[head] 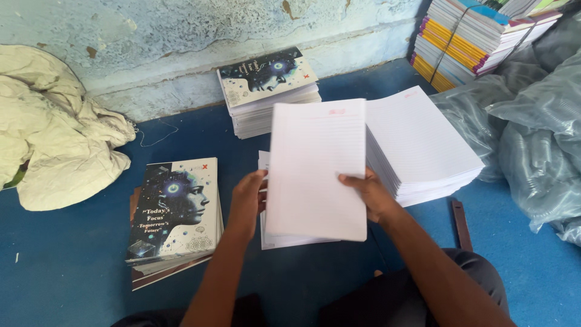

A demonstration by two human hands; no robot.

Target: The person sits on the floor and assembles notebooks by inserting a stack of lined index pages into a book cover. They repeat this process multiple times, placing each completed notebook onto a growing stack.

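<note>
We see a sheaf of ruled white pages (316, 169) held upright in the middle of the scene, its lined face turned toward us, with a small reddish mark near its top edge. The left hand (247, 203) grips its left edge, fingers curled behind the paper; the right hand (370, 195) closes on its right edge, thumb across the front. The sheaf is pale, thin-lined and roughly rectangular, and it stands just above a low pile of the same white pages (272, 241) lying on the blue floor (72, 260).

Just right of it, a tall stack of ruled pages (423, 151) rests on the floor. To the near left sits a pile of dark printed covers (175, 212) showing a face in profile, and a second such pile (266, 85) lies farther off against the pale blue wall (181, 30). A crumpled cream cloth (54, 133) lies at far left. At far right, a bound stack of coloured-spine books (478, 36) is cut off by the top edge, and grey plastic sheeting (532, 139) runs off the right side.

The held sheaf hides most of the low pile and the left edge of the tall stack. We cannot tell how many sheets it holds. The fingers behind it are out of sight.
</note>
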